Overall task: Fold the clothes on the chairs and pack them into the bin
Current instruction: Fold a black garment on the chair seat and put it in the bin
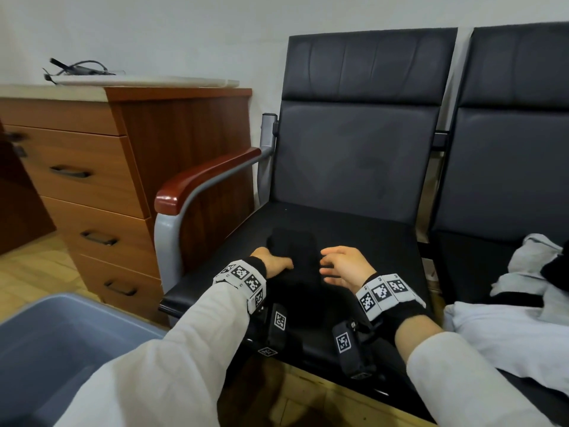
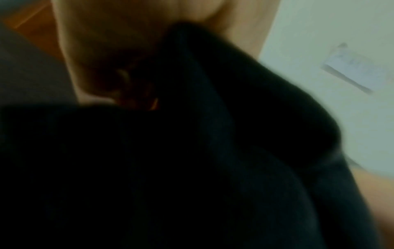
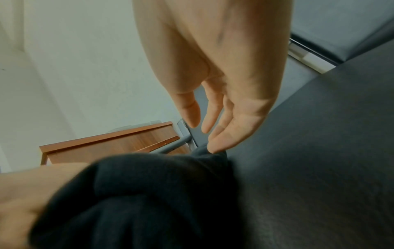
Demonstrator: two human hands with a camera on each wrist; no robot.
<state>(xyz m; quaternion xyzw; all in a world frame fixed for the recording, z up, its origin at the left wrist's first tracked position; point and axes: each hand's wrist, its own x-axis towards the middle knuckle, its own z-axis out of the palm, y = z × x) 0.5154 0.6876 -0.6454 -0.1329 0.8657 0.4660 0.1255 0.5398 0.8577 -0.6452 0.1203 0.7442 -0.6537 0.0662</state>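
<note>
A black garment [image 1: 295, 254] lies bunched on the dark seat of the left chair [image 1: 363, 232]. My left hand [image 1: 275, 263] is at its left side, fingers tucked into the cloth and gripping it. In the left wrist view the black garment [image 2: 213, 151] covers most of the picture below my left hand [image 2: 102, 50]. My right hand [image 1: 328, 265] hovers at the garment's right side with relaxed, spread fingers. In the right wrist view my right hand [image 3: 204, 128] brushes the edge of the black garment [image 3: 149, 193] with one fingertip. The grey-blue bin [image 1: 61, 300] stands on the floor at lower left.
A pile of white and black clothes [image 1: 523, 303] lies on the right chair. The left chair has a red-brown armrest [image 1: 200, 177] between the seat and a wooden drawer cabinet [image 1: 92, 180]. The bin sits just below and left of that armrest.
</note>
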